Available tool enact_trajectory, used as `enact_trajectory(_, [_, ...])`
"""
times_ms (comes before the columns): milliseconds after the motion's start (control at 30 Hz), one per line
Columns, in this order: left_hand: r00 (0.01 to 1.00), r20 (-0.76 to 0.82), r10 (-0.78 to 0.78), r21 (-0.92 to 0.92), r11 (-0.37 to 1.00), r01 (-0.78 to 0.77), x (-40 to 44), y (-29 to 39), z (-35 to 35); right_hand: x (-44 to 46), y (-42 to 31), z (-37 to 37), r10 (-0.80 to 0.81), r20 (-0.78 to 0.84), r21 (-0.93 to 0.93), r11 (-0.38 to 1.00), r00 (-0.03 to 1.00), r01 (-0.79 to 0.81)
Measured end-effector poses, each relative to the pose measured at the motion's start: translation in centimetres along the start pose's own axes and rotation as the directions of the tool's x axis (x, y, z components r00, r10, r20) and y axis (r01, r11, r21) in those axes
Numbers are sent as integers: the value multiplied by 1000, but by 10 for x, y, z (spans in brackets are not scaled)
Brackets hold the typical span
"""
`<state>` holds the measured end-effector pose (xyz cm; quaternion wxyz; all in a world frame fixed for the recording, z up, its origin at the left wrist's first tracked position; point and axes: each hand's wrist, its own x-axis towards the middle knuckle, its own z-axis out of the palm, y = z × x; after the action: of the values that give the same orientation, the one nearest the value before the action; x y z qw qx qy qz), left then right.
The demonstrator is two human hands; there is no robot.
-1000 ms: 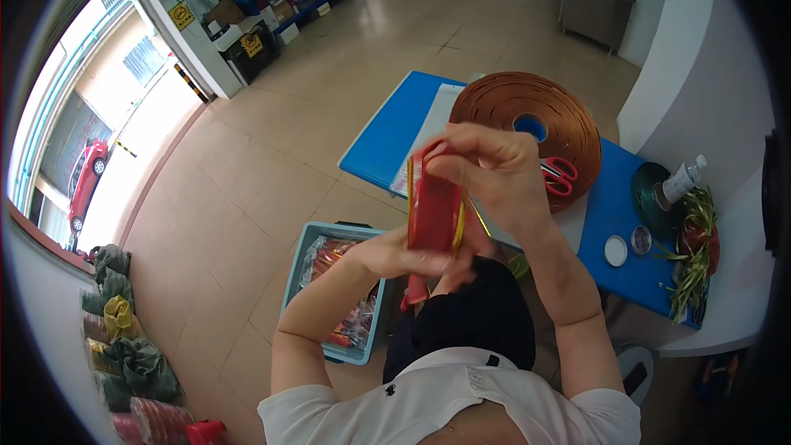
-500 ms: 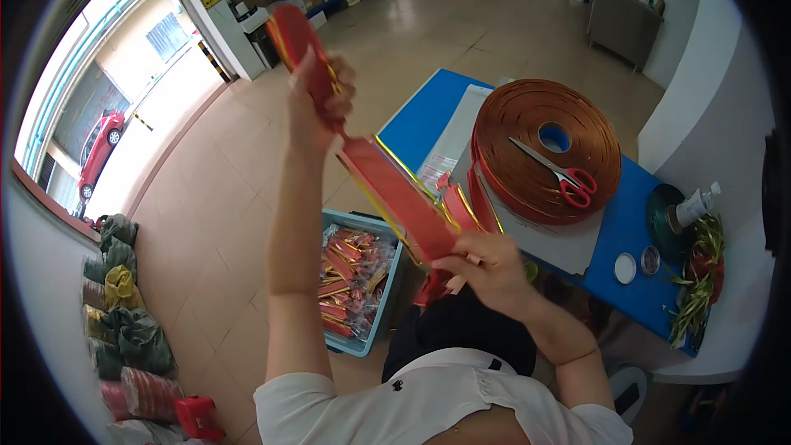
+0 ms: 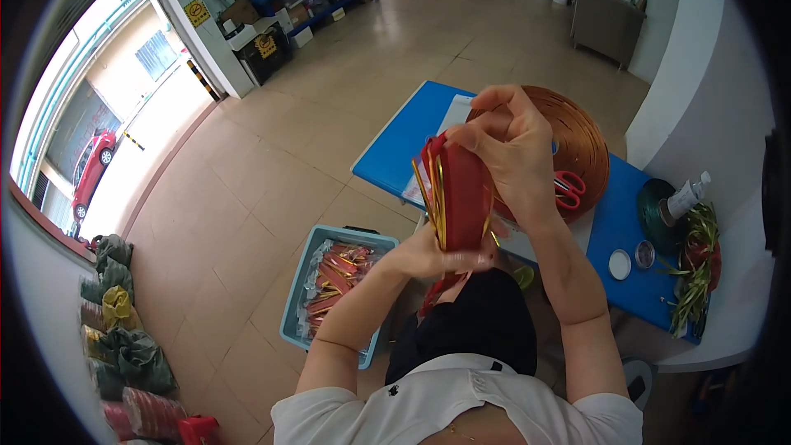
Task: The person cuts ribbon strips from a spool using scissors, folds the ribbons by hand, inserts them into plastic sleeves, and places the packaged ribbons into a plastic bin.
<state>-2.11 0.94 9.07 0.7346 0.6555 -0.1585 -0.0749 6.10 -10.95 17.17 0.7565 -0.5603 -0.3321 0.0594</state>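
Red, gold-edged ribbon (image 3: 468,198) stands folded above the lap (image 3: 482,321), the left hand (image 3: 441,257) wrapping its base, the right hand's (image 3: 521,156) fingertips narrowed on its top, seemingly keeping layers aligned, with scissors (image 3: 568,189) beyond, handy on the coiled roll (image 3: 587,144).

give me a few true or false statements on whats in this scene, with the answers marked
1. The left hand and right hand are both on the folded red ribbon. True.
2. The scissors lie on the floor. False: the red-handled scissors are on the large brown roll.
3. The light blue bin holds red and gold pieces. True.
4. The car outside is green. False: the car is red.
5. The table has a blue top. True.
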Motion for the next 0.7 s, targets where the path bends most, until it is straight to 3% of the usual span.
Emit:
enact_trajectory(67, [923,-149,-354,-216,923,319,-3,0,-14,-3,24,1,-167,-91,89,980,982,175])
enact_trajectory(100, [925,-233,-301,-302,926,226,-2,9,-20,-6,42,3,-243,-140,128,957,960,261])
enact_trajectory(133, [908,-368,-199,-281,955,96,-1,25,-25,-20,63,11,-109,-6,424,900,994,101])
enact_trajectory(167, [962,-265,63,-253,958,-132,3,38,-45,-34,102,7,-94,336,697,693,937,-181])
enact_trajectory(200, [913,-316,259,-242,908,-342,10,48,-57,-56,115,9,3,414,514,824,910,-237])
enact_trajectory(233, [863,-418,283,-217,891,-398,9,65,-65,-77,122,13,109,470,306,911,876,-277])
enact_trajectory(267, [834,-445,326,-287,830,-478,9,77,-80,-94,117,18,138,475,264,920,869,-290])
enact_trajectory(300, [836,-478,268,-384,792,-474,6,94,-84,-104,113,22,164,479,223,927,862,-301])
enact_trajectory(400, [853,-366,373,-464,721,-514,-7,109,-133,-114,116,15,309,647,-64,933,697,-354])
enact_trajectory(433, [838,-386,386,-469,700,-539,-10,111,-142,-107,97,14,386,630,-210,920,674,-331])
enact_trajectory(533, [805,-427,411,-488,645,-588,-14,113,-156,-97,82,15,281,629,-162,959,725,-231])
enact_trajectory(633, [820,-393,417,-516,638,-571,-12,115,-155,-94,87,32,279,442,-187,958,852,-217])
enact_trajectory(700, [856,-305,418,-546,660,-516,-5,124,-138,-82,117,50,73,267,-226,974,961,-12])
